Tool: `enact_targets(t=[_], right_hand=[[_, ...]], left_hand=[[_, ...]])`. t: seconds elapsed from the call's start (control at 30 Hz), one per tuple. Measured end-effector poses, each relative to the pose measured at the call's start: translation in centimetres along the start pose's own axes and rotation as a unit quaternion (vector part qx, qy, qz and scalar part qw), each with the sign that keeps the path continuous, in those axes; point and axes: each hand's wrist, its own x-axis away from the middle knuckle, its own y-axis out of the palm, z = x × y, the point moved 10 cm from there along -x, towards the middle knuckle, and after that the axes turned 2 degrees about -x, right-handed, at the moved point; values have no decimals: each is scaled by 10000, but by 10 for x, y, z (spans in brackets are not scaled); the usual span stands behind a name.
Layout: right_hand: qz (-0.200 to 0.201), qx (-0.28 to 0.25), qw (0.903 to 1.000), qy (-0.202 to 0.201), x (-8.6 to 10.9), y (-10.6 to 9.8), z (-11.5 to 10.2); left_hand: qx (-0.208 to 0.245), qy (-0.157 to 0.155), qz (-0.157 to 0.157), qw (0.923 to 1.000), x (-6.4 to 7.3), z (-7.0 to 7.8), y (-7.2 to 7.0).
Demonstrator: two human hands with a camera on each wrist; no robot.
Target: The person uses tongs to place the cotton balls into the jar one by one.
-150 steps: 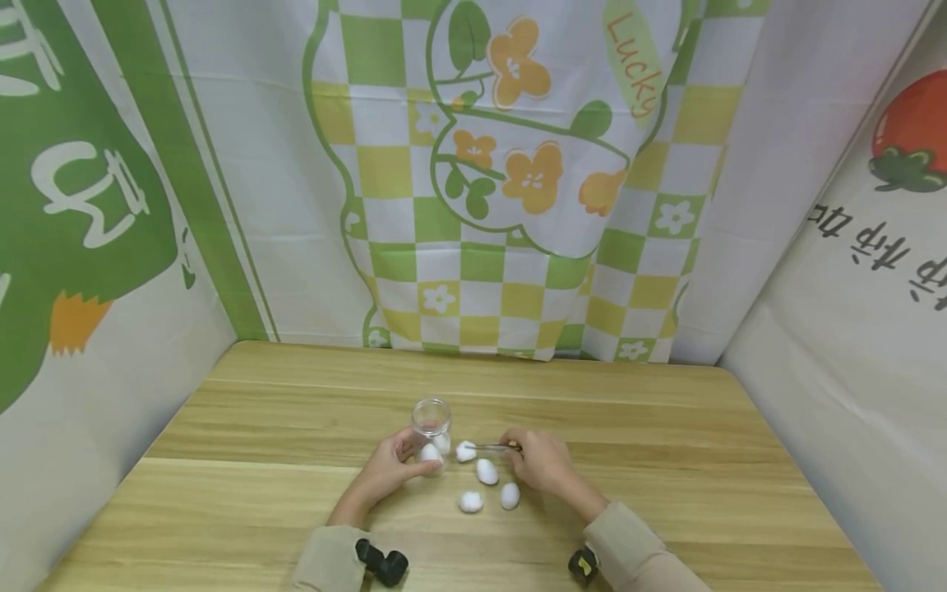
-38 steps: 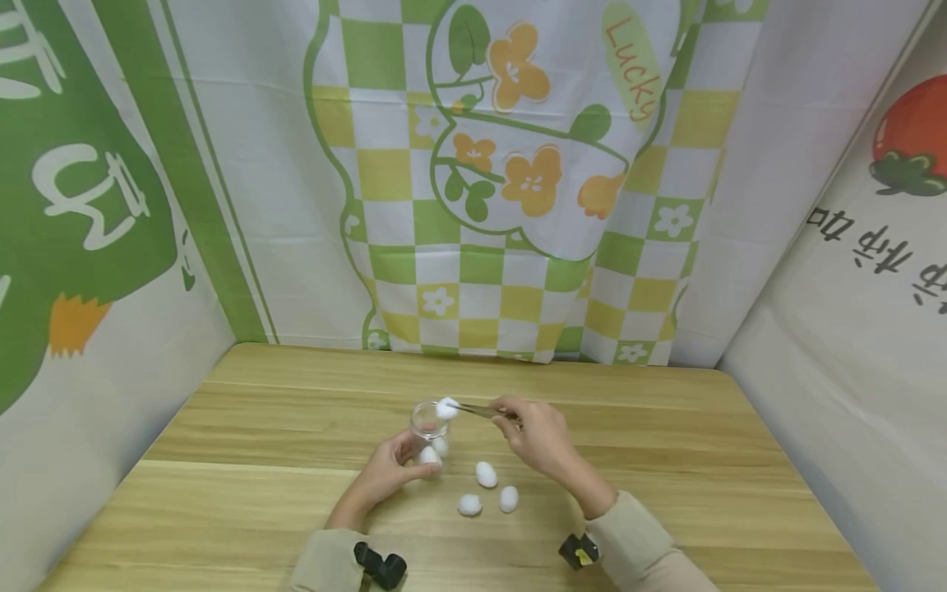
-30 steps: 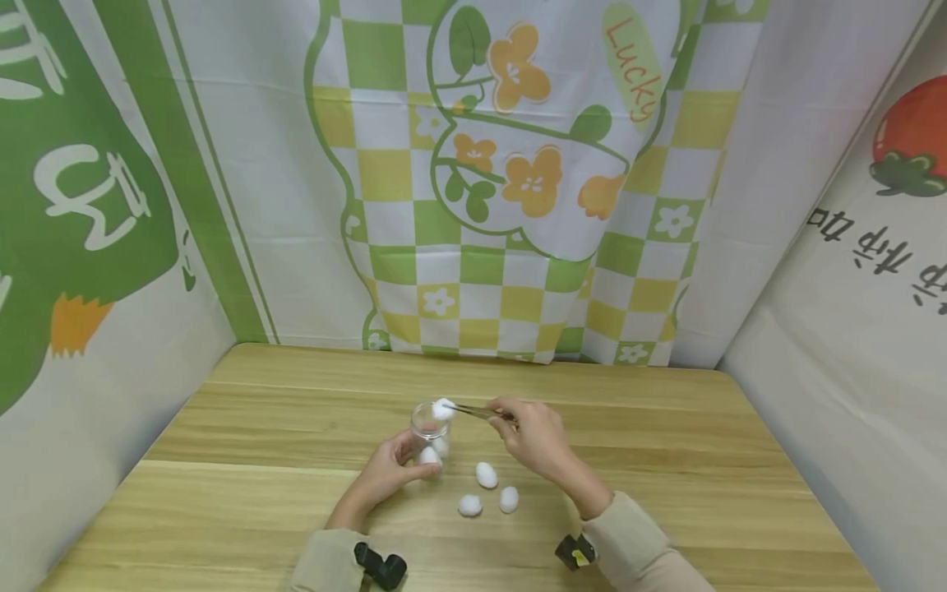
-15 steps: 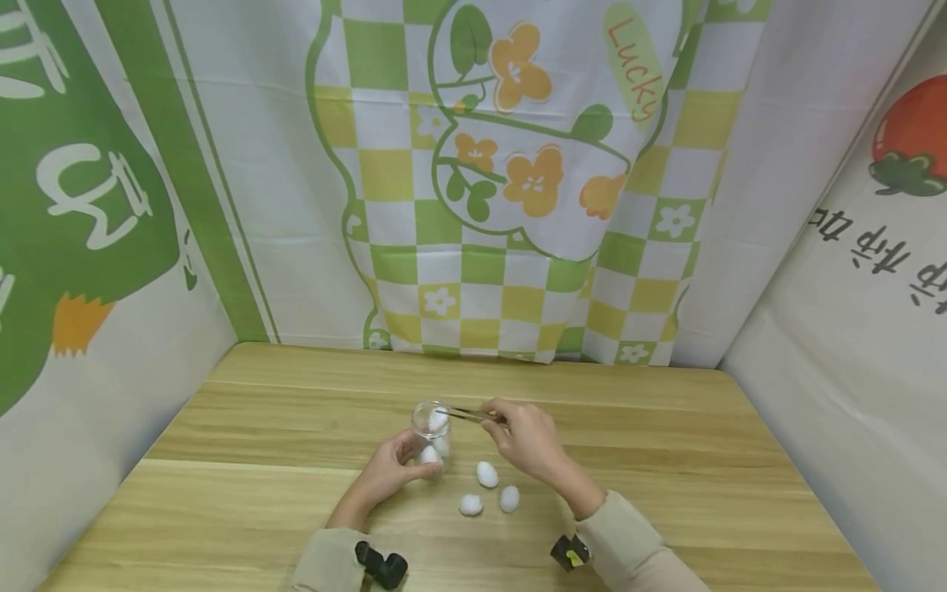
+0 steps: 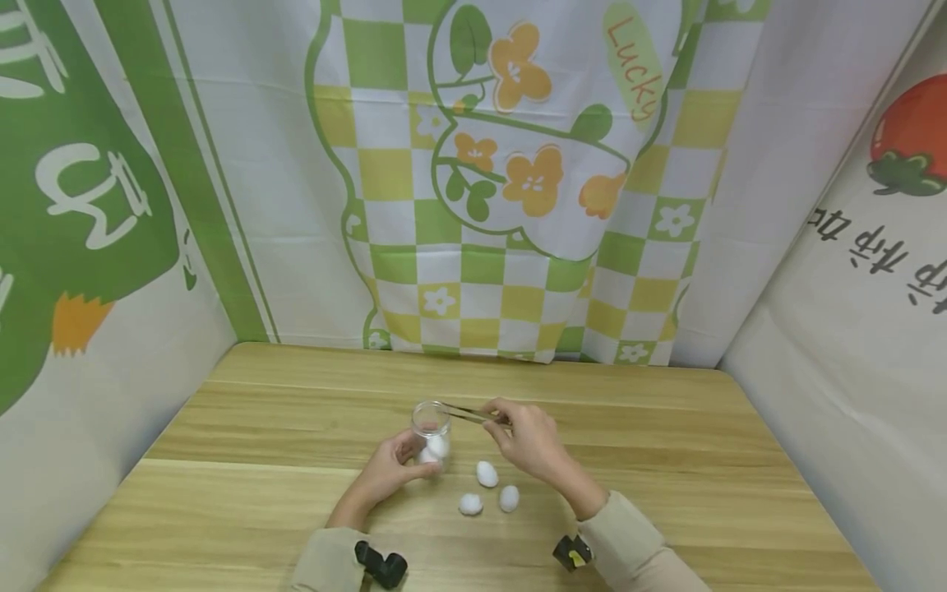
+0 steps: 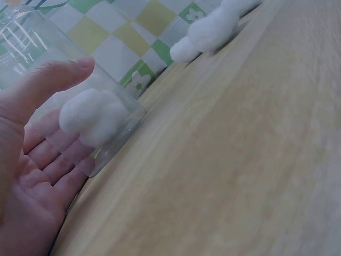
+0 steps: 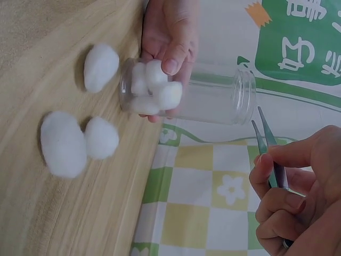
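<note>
My left hand (image 5: pixel 388 473) holds a clear jar (image 5: pixel 431 418) upright on the table, fingers and thumb curled round its lower part. Several white cotton balls (image 7: pixel 157 85) lie at the bottom of the jar. My right hand (image 5: pixel 527 436) pinches a pair of tweezers (image 7: pixel 269 149), whose tips are spread apart at the jar's mouth with nothing between them. Three loose cotton balls rest on the table to the right of the jar: one nearer the jar (image 5: pixel 486 474), one at the right (image 5: pixel 509 498) and one at the front (image 5: pixel 470 504).
The wooden table (image 5: pixel 629 460) ends at the back against a checked, printed curtain (image 5: pixel 488 279). Printed cloth also hangs at the left (image 5: pixel 89 247) and right (image 5: pixel 851 329). Black wrist cameras sit at the left (image 5: pixel 381 565) and right (image 5: pixel 573 552) cuffs.
The right hand's tweezers lifted a cotton ball from the table to the jar's mouth and let it go. That ball has dropped into the jar. The left hand has stayed on the jar.
</note>
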Motion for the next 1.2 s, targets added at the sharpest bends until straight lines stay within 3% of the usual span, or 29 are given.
enact_targets(t=[0.37, 1.2], right_hand=[[144, -34, 9998, 140, 4, -6, 10], [72, 12, 10000, -34, 21, -6, 23]], left_hand=[[39, 36, 42, 10000, -1, -1, 0], [-19, -25, 28, 10000, -1, -2, 0]])
